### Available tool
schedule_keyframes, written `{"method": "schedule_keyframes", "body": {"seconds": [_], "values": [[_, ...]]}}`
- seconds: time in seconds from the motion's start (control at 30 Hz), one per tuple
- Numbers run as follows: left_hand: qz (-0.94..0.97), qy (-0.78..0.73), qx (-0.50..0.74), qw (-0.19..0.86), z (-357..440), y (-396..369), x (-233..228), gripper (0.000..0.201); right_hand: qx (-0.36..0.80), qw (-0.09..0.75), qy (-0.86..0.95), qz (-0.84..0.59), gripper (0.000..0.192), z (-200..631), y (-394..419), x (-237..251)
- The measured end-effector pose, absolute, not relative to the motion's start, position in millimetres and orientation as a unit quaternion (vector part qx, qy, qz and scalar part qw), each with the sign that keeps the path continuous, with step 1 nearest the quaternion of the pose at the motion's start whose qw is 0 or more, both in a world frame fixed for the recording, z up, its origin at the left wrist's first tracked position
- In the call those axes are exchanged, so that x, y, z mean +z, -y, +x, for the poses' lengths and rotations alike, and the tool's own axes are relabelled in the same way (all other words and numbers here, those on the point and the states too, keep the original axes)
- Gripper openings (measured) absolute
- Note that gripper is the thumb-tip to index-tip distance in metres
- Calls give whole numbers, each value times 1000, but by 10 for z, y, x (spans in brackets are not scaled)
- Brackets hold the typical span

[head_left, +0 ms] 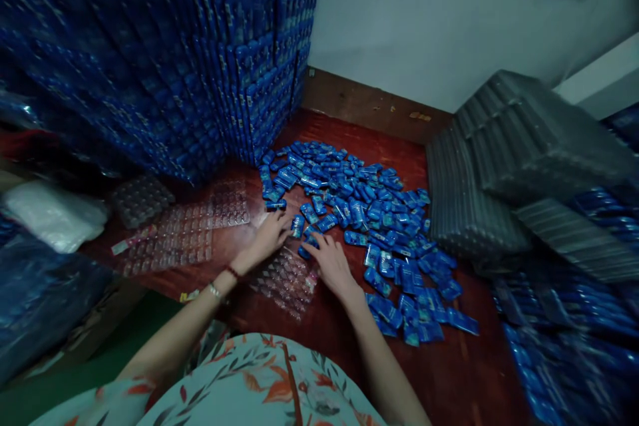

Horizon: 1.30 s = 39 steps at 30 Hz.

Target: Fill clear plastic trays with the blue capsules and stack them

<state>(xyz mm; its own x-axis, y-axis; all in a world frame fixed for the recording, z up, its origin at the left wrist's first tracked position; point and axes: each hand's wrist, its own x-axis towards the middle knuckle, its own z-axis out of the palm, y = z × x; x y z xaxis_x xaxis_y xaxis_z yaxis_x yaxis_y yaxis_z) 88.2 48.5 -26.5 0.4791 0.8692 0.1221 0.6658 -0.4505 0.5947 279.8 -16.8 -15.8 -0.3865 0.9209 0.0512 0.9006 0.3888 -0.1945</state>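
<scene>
Left hand (269, 236) and right hand (333, 263), half-curled, grip unclear, sit at blue packets (358, 212) seemingly spread for easy reach.

This looks like a packing workshop, or perhaps a storeroom used for packing; the blurred edges make it hard to say which. A broad red-brown table (476, 373) carries a loose spread of small, glossy blue packets (369, 196) and flat, clear plastic moulded trays (229, 203) with rows of pockets. High, tightly packed stacks of blue packs (249, 66) rise on the left, and thick piles of grey ridged sheets (479, 193) stand on the right, against a plain pale wall (399, 20).
</scene>
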Motion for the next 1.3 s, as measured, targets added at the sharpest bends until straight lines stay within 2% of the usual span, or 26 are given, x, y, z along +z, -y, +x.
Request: {"method": "schedule_keyframes", "body": {"seconds": [0.13,0.2,0.27,0.33,0.4,0.5,0.6,0.7,0.83,0.93,1.03,1.13,1.3], "values": [[862,-409,100,283,1026,-997,-279,56,48,16,860,-507,46,2726,-5,-154],[867,-396,77,293,1086,-1094,-329,60,59,18,864,-500,48,2791,-65,-175],[865,-395,81,299,1099,-1113,-392,63,90,58,857,-504,47,2916,-71,-213],[851,-402,113,318,1055,-1081,-454,67,135,142,824,-532,41,3052,-15,-271],[821,-428,163,340,972,-1016,-501,66,180,270,738,-592,35,3130,92,-342],[774,-473,233,351,823,-885,-535,52,277,459,531,-656,33,3052,295,-428],[740,-485,292,364,685,-740,-550,38,385,548,397,-628,34,2790,483,-463],[684,-490,320,435,560,-606,-596,42,392,547,403,-620,32,2551,613,-479],[601,-497,339,525,396,-468,-674,55,309,476,500,-655,25,2487,680,-512],[615,-493,373,490,287,-380,-650,53,310,435,540,-650,31,2575,669,-499],[647,-501,384,428,225,-234,-535,48,305,442,544,-644,37,2663,668,-415],[665,-505,377,401,223,0,-376,43,326,448,551,-623,31,2674,748,-312],[688,-511,337,390,286,388,-200,33,315,386,644,-580,24,2565,960,-329]]}}
